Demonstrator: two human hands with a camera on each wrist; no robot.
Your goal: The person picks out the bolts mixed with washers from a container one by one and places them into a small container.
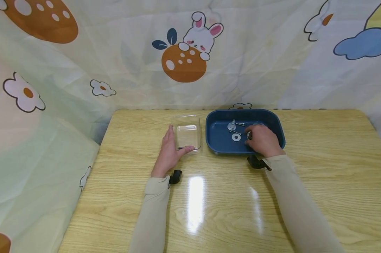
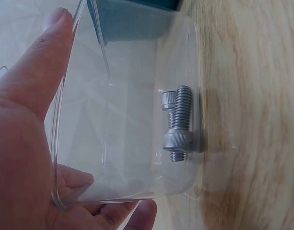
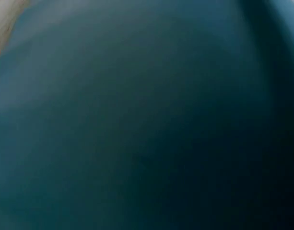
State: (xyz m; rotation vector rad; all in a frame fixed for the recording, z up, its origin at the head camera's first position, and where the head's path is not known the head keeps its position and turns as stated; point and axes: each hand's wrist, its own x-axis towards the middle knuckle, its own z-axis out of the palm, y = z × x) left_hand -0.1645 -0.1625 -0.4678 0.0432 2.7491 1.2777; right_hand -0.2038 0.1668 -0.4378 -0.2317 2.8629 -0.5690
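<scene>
My left hand (image 1: 169, 153) rests against the near left corner of a clear plastic box (image 1: 188, 133), its fingers straight along the left side and the thumb along the near side. Inside the box, the left wrist view shows two socket-head bolts (image 2: 179, 120) lying together. My right hand (image 1: 264, 140) reaches into a blue tray (image 1: 215, 140), fingers bent downward. A small light metal piece (image 1: 249, 135) shows between thumb and fingers; I cannot tell whether they pinch it. Left of that hand lie a flat washer (image 1: 236, 137), a larger washer (image 1: 231, 126) and several screws (image 1: 236, 132).
Box and tray stand side by side near the back edge of the wooden table (image 1: 222, 196), with a narrow gap between them. A printed cloth (image 1: 130, 70) hangs behind the table and along its left side. The right wrist view is filled by blurred blue tray wall.
</scene>
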